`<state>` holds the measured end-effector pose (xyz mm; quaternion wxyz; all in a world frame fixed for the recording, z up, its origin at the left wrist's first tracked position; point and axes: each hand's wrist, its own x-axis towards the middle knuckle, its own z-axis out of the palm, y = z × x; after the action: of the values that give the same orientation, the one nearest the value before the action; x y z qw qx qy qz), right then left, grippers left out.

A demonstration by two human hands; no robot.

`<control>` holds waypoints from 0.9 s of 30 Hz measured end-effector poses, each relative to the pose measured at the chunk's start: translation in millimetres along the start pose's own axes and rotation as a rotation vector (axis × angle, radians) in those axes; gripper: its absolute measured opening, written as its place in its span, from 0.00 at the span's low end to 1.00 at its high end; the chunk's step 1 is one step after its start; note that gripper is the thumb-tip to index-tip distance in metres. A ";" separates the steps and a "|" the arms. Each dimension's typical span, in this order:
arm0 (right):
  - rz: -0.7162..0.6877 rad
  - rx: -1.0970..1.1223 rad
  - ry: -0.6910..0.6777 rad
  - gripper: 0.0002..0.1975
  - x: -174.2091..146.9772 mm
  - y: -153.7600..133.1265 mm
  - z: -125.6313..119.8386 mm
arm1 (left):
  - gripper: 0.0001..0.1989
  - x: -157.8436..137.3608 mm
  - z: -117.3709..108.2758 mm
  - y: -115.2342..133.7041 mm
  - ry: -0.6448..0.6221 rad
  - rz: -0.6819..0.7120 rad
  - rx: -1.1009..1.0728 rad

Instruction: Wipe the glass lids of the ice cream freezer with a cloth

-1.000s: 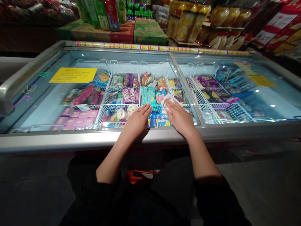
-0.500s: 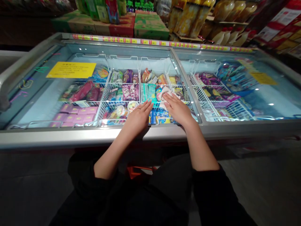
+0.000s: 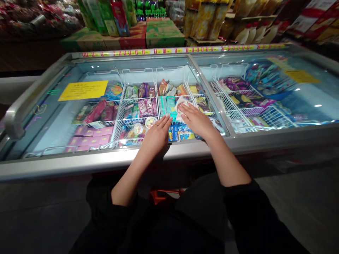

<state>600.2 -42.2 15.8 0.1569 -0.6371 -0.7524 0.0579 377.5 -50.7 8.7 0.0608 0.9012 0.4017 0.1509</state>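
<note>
A chest freezer with a glass top (image 3: 60, 114) spans the view in front of me. On the glass near its front edge, my right hand (image 3: 194, 118) lies almost flat over a white cloth (image 3: 182, 106), pressing it down with the fingertips. The cloth shows beyond and beside those fingers. My left hand (image 3: 157, 132) rests on the same pane, just left of the cloth, its fingers stretched out and nothing in it. Beneath the glass, a teal packet (image 3: 167, 106) and blue packets (image 3: 182, 132) show between and around my hands.
White wire baskets (image 3: 118, 121) with packaged ice creams fill the freezer, with pink boxes (image 3: 91, 135) at left. Two yellow notices (image 3: 83, 90) (image 3: 302, 76) are on the glass. A metal bar (image 3: 205, 91) divides the panes. Bottles (image 3: 120, 17) and cartons (image 3: 164, 33) stand behind.
My right hand and the cloth have slid a little to the left on the glass. The left hand keeps its place. The camera view has tilted slightly.
</note>
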 end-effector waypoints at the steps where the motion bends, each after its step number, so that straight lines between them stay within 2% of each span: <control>1: 0.019 -0.005 0.007 0.29 0.1 4.8 -2.4 | 0.30 -0.1 0.1 -0.9 -0.005 0.005 -0.004; 4: 0.064 -0.037 0.036 0.29 -19.5 8.3 -6.3 | 0.30 -0.3 -0.3 -0.4 -0.019 0.006 0.006; 8: 0.074 -0.087 0.076 0.28 -45.9 -7.2 -1.4 | 0.30 0.2 -2.3 5.1 -0.033 -0.015 0.042; 10: 0.037 -0.079 0.064 0.28 -39.1 -11.6 1.9 | 0.30 0.6 -3.0 6.8 -0.038 -0.019 0.047; 13: -0.021 -0.041 0.014 0.28 -7.3 -2.4 1.3 | 0.30 0.9 -3.0 5.5 -0.047 -0.027 0.038; 17: 0.051 -0.036 -0.007 0.28 25.8 24.3 -9.6 | 0.30 0.5 -4.7 -1.0 -0.072 -0.021 -0.006; 21: 0.096 -0.075 0.041 0.27 10.5 30.9 -12.7 | 0.29 8.2 -11.3 -7.9 -0.067 -0.028 -0.063; 24: 0.012 -0.070 0.061 0.27 -6.4 19.9 -4.6 | 0.28 29.9 -14.7 -12.7 -0.031 -0.052 -0.055; 27: -0.093 -0.026 0.020 0.27 2.9 14.0 3.0 | 0.27 62.3 -12.5 -17.7 -0.010 -0.060 0.010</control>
<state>612.0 -36.5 9.4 0.1587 -0.6040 -0.7803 0.0342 400.4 7.2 30.4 0.0630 0.8897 0.4292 0.1424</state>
